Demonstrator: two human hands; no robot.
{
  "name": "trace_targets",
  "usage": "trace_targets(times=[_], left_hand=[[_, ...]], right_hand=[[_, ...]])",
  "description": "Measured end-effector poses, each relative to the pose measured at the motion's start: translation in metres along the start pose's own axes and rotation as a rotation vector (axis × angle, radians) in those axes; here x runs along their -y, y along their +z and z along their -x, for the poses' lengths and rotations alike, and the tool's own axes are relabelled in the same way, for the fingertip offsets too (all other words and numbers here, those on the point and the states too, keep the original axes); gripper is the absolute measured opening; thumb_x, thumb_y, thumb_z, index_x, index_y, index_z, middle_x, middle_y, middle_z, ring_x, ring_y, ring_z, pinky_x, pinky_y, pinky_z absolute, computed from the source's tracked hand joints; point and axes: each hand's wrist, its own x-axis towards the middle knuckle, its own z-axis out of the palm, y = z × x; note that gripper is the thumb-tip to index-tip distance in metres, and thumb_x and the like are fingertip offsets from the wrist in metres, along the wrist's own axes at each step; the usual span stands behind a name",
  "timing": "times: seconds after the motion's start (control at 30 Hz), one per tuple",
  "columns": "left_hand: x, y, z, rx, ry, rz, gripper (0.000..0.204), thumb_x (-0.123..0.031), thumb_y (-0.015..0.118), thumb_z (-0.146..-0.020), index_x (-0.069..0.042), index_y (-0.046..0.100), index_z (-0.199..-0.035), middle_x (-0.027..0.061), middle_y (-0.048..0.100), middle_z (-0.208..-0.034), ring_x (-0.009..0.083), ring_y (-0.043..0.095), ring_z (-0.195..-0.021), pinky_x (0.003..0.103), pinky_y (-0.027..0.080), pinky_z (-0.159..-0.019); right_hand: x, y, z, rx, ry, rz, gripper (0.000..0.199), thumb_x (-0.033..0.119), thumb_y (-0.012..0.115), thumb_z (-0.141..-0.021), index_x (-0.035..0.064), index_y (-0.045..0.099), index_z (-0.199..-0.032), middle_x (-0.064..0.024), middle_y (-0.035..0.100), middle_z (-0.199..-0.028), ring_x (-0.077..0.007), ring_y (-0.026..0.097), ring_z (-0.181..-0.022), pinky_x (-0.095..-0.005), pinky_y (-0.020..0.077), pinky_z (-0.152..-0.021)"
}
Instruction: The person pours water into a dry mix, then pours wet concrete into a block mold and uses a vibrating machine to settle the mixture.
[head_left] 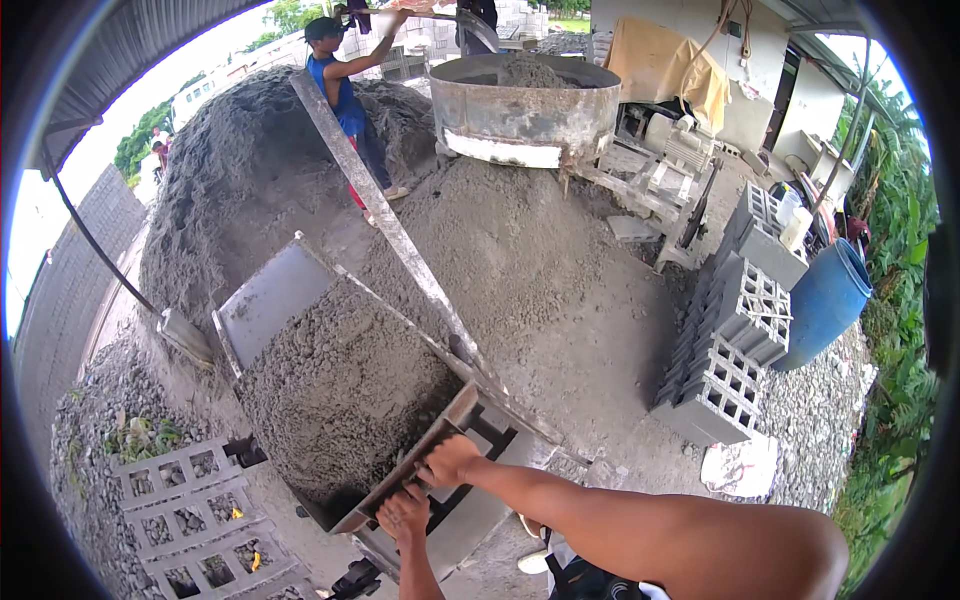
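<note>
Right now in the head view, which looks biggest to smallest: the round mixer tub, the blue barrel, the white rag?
1. Mixer tub
2. Blue barrel
3. White rag
The tub stands farthest from the camera, so it is probably larger still.

An open yard under daylight, with a corrugated roof edge (140, 40) at eleven o'clock. A grey block wall (70, 270) runs along nine o'clock. Big mounds of grey sand mix (230, 170) fill the centre and ten o'clock. A round steel mixer drum (525, 105) stands at twelve. Stacked hollow concrete blocks (735, 320) and a blue barrel (825, 300) sit at three, beside green foliage (900, 330)
</note>
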Motion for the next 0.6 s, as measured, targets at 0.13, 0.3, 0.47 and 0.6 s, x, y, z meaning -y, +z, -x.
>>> trace_targets(times=[0.13, 0.3, 0.47, 0.6], left_hand=[[-0.0081, -0.0078, -0.0037, -0.007, -0.017, -0.006, 0.046, -0.028, 0.062, -0.092, -0.010, 0.064, -0.050, 0.0193, 0.066, -0.057, 0.0379, 0.067, -0.049, 0.049, 0.056, -0.050], [-0.0060, -0.0048, -0.0020, -0.003, -0.031, 0.011, 0.048, -0.029, 0.061, -0.092, -0.008, 0.066, -0.050, 0.0204, 0.066, -0.057, 0.0385, 0.067, -0.049, 0.049, 0.056, -0.051], [-0.0002, -0.0006, 0.0003, 0.030, -0.039, 0.015, 0.048, -0.031, 0.061, -0.093, -0.008, 0.067, -0.050, 0.0208, 0.067, -0.057, 0.0387, 0.067, -0.049, 0.050, 0.057, -0.053], [-0.0051, -0.0027, -0.0012, 0.019, -0.035, -0.012, 0.048, -0.030, 0.061, -0.093, -0.009, 0.066, -0.050, 0.0206, 0.067, -0.058, 0.0381, 0.068, -0.050, 0.049, 0.057, -0.054]], right_hand=[[-0.0038, 0.0016, 0.0004, -0.018, 0.003, -0.014, 0.058, 0.052, 0.051, -0.100, 0.0107, 0.079, -0.071, -0.0155, 0.076, -0.075, -0.0363, 0.075, -0.071, -0.0483, 0.0597, -0.071], [-0.0034, 0.0009, 0.0002, 0.019, 0.008, -0.024, 0.057, 0.052, 0.049, -0.100, 0.0119, 0.079, -0.073, -0.0151, 0.077, -0.078, -0.0387, 0.076, -0.075, -0.0501, 0.0602, -0.073], [0.0009, -0.0022, 0.0003, 0.025, 0.008, -0.041, 0.057, 0.051, 0.049, -0.100, 0.0113, 0.079, -0.073, -0.0159, 0.076, -0.077, -0.0396, 0.075, -0.075, -0.0506, 0.0601, -0.073], [-0.0036, -0.0010, 0.0010, -0.006, 0.003, -0.026, 0.057, 0.051, 0.052, -0.099, 0.0107, 0.079, -0.071, -0.0160, 0.076, -0.075, -0.0367, 0.075, -0.072, -0.0480, 0.0593, -0.069]])
